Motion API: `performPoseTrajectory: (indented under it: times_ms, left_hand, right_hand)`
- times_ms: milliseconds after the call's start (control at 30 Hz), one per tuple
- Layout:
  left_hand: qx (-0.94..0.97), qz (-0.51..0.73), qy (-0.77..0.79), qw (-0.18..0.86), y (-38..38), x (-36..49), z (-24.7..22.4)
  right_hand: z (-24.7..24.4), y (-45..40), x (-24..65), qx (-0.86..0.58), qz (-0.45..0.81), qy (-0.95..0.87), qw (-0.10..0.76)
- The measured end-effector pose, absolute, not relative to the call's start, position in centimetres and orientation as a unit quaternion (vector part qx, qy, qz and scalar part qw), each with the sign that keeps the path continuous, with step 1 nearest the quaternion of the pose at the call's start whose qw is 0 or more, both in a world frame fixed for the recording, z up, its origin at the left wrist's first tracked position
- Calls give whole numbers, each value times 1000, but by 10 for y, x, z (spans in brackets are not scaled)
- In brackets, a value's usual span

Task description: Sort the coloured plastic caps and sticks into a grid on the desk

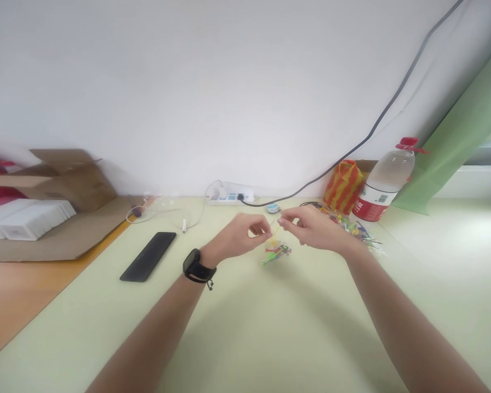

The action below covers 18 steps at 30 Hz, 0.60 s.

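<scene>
My left hand [247, 236], with a black watch [197, 266] on its wrist, is closed in a pinch in the middle of the view. Opposite it, my right hand [311, 226] pinches too, its fingertips a small gap away. Between the fingertips runs a thin yellowish strand [275, 230], too faint to tell its exact kind. Just below the hands is a small bunch of coloured plastic pieces [276, 254], green, red and yellow. Whether it hangs from the strand or lies on the table I cannot tell.
A black phone-like slab [148, 256] lies left on the pale table. Behind are a power strip [231, 198] and cables. At right stand a large bottle [384, 183], a striped bag [343, 185] and a colourful pile [358, 229]. A cardboard box [71, 183] holds white boxes [30, 218] at left.
</scene>
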<state>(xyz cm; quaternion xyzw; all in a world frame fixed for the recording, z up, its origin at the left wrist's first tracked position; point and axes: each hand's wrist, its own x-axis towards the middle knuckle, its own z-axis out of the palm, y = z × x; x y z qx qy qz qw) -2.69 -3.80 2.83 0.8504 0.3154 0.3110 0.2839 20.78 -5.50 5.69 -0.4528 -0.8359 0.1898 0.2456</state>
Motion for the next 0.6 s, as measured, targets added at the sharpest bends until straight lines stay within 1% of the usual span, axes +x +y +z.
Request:
performPoseTrajectory:
  times_ms: [133,200,300,400,600]
  left_hand:
    - [833,331,310,317,-39,-27,29]
    - [842,321,313,301,-39,-27,30]
    - [870,300,302,250,-40,-27,32]
    - [886,284,299,211,-41,-26,33]
    - [878,279,335,199,-42,-24,36]
  right_hand:
    - [59,-56,208,-417,232,-848,229]
    - [57,-55,207,-407,241,-851,229]
    - [54,-53,206,-397,245,-862,198]
    - [51,-51,206,-391,220,-876,179]
    - [48,-51,209,-408,199,-877,159]
